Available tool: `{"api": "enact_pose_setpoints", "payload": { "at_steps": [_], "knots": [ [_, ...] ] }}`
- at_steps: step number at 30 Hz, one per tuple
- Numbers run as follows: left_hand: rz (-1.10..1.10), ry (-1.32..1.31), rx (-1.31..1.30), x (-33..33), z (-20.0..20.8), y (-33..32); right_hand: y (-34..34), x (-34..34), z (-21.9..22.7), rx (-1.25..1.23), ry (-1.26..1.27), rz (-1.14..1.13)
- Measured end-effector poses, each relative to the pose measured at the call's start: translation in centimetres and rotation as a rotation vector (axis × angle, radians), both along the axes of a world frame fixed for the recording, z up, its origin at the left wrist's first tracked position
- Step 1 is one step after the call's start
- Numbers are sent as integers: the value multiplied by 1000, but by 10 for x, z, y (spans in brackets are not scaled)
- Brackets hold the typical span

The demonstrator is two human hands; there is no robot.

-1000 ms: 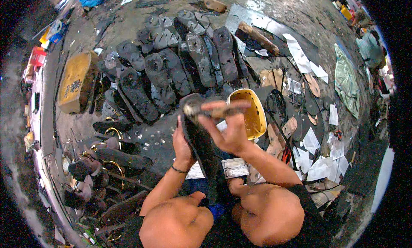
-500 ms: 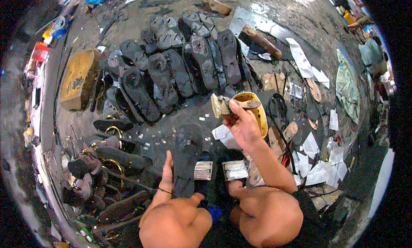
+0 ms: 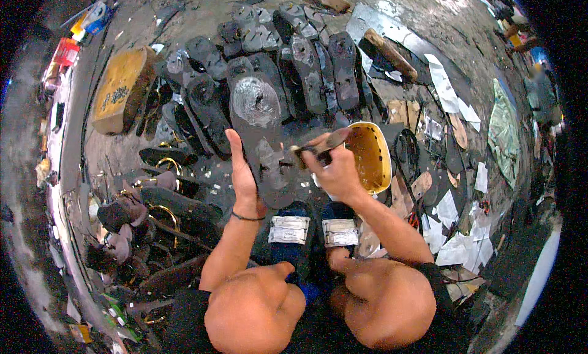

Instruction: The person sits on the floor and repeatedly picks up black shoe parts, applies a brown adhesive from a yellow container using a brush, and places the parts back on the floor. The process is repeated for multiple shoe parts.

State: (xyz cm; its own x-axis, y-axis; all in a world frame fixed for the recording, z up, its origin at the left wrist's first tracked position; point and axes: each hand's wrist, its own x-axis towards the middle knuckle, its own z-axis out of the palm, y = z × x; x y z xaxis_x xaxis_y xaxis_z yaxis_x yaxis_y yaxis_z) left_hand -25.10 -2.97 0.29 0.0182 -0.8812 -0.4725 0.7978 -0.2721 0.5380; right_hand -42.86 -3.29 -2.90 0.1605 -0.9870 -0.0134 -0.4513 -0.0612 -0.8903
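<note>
My left hand (image 3: 244, 182) supports a long black shoe sole (image 3: 260, 152) from its left side and underneath, thumb along the edge. A shiny wet patch covers the sole's far broad part, and a smaller smeared patch shows nearer me. In my right hand (image 3: 340, 176) is a brush (image 3: 331, 142) with a wooden handle. Its head is at the sole's right edge, blurred; whether it touches, I cannot tell. Just right of the brush stands a yellow tub (image 3: 383, 164) with dark spots round its inside wall.
Rows of black soles (image 3: 309, 72) lie beyond my hands. Sandals with gold-coloured trims (image 3: 165, 216) pile up at the left, below a yellow-brown block (image 3: 119, 96). White paper scraps (image 3: 447, 207) and a wooden stick (image 3: 392, 53) lie to the right. My sandalled feet (image 3: 291, 231) are below.
My left hand has lifted the sole away from my knees, toward the rows. My right hand has brought the brush down from over the tub to the sole's side.
</note>
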Motion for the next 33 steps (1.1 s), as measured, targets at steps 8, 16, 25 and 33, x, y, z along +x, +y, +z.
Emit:
{"api": "enact_pose_setpoints", "payload": {
  "at_steps": [8,16,25,33],
  "knots": [
    [-19,3,94,-8,-30,2,1,13,43,115,-501,-79],
    [52,5,-63,5,-23,-8,-2,-9,8,27,-84,-113],
    [103,44,5,12,-42,-6,5,-19,30,470,-187,72],
    [-582,-1108,-155,65,-83,40,-34,-20,-26,572,-499,-68]
  ]
}}
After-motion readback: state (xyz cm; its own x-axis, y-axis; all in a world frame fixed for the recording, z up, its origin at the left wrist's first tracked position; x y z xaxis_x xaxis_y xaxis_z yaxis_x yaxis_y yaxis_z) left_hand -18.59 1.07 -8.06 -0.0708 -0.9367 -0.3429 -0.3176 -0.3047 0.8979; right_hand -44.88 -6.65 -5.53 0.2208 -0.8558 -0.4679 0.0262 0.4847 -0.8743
